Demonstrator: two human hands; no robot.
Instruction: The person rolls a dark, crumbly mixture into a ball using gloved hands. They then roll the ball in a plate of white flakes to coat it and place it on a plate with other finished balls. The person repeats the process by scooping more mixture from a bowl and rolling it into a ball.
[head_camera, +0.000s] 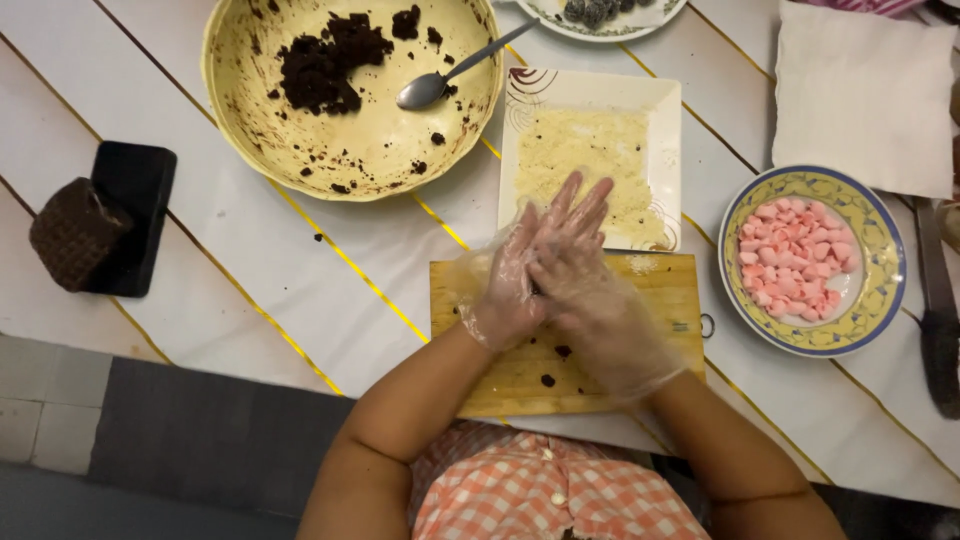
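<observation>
At the centre of the frame, the left hand (503, 285) and the right hand (580, 270), both in clear plastic gloves, press flat together palm to palm, fingers straight and pointing toward the top. A small dark bit shows between the palms; what it is cannot be told. The hands hover over a wooden board (670, 300) with dark crumbs on it. Just above the board sits a square white plate (520, 110) holding pale crumbs. At upper left, a large yellow bowl (240, 100) holds a dark crumbly mix (325, 65) and a spoon (430, 88). At right, a blue-rimmed bowl (880, 250) holds pink candies (795, 255). A white napkin (865, 95) lies at upper right.
</observation>
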